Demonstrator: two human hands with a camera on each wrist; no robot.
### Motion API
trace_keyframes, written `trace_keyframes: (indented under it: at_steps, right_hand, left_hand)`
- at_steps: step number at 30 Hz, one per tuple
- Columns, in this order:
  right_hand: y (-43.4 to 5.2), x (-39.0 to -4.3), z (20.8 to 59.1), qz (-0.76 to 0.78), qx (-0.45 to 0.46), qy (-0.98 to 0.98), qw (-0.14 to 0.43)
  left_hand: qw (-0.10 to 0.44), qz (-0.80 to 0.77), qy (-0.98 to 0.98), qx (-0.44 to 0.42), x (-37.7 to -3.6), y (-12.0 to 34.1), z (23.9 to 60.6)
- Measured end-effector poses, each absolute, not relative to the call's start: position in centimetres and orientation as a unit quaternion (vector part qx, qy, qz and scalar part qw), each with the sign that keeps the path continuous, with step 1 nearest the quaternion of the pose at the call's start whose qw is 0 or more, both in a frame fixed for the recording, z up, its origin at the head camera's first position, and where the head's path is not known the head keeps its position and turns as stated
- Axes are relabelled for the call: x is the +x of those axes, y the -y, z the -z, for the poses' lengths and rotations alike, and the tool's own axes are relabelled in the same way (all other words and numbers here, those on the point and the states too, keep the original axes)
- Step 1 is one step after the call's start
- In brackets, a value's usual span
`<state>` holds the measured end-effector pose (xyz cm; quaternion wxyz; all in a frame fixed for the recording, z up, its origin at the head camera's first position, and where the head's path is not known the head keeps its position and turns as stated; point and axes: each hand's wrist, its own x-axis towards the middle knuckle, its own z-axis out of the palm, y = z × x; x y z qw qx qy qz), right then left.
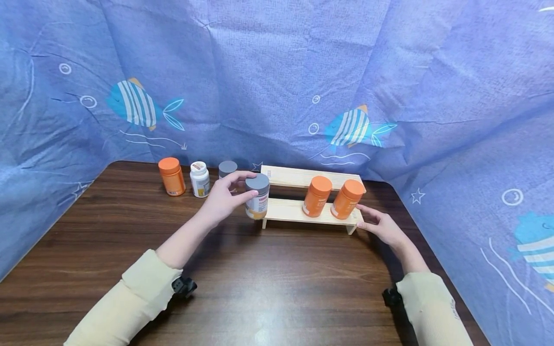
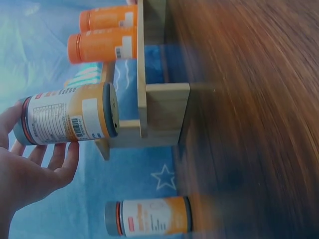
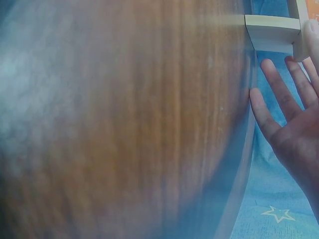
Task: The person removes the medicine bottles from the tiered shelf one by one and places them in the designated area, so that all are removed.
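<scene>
My left hand (image 1: 222,199) grips a white-and-orange labelled bottle (image 1: 258,204) with a grey lid, held upright just off the left end of a two-tier wooden rack (image 1: 283,211). In the left wrist view the bottle (image 2: 70,114) is off the table, thumb at its lid and fingers along its side. Two orange bottles (image 1: 317,197) (image 1: 347,199) stand on the rack's lower tier toward the right. At the rack's right end, my right hand (image 1: 383,228) has its fingertips right at the edge; the right wrist view shows its fingers (image 3: 281,89) spread and fairly straight.
Left of the rack, at the back of the dark wood table (image 1: 277,288), stand an orange bottle (image 1: 172,178), a small white bottle (image 1: 200,180) and another grey-lidded bottle (image 1: 227,168), partly behind my left hand. A blue fish-print cloth (image 1: 268,86) hangs behind and at the sides.
</scene>
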<state>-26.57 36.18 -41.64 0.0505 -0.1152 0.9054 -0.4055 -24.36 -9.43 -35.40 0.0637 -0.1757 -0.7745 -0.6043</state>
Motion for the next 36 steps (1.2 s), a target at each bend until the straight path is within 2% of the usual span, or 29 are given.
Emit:
trace_keyframes:
  at_steps: [8, 36]
  right_hand:
    - [-37.1, -27.4, 42.9, 0.401, -0.102, -0.909, 0.05]
    - [-37.0, -27.2, 42.7, 0.408, -0.111, -0.905, 0.05]
  left_hand:
    - [0.073, 0.607, 0.776, -0.153, -24.2, 11.4, 35.5]
    - [0.095, 0.534, 0.832, -0.115, -26.0, 15.8, 39.0]
